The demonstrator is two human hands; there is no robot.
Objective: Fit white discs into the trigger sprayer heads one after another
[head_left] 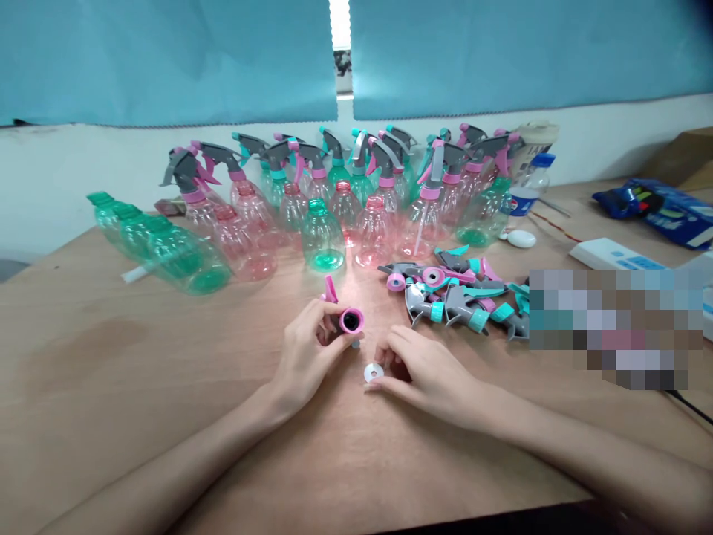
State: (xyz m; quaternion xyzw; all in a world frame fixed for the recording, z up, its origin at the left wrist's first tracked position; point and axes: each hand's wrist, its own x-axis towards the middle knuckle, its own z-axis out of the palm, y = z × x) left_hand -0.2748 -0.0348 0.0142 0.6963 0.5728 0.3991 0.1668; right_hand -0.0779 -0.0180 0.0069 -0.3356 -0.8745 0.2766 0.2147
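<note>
My left hand [312, 349] is closed around a spray trigger head [352, 321], whose pink collar faces me and shows a dark hole; its pink trigger points up. Just to the right, my right hand [420, 368] pinches a small white disc [373, 373] with a hole in its middle, between thumb and fingers. The disc is apart from the collar, a little below and to the right of it. Beyond my hands stand a green bottle [323, 238] and a pink bottle [374, 234], both without spray heads.
Loose spray heads [445, 297] lie piled to the right. Several bottles with spray heads [428, 215] stand behind, and green bottles [189, 256] lean or lie at left. A power strip [618, 256], a Pepsi bottle [526, 189] and a blue packet [662, 208] are at right.
</note>
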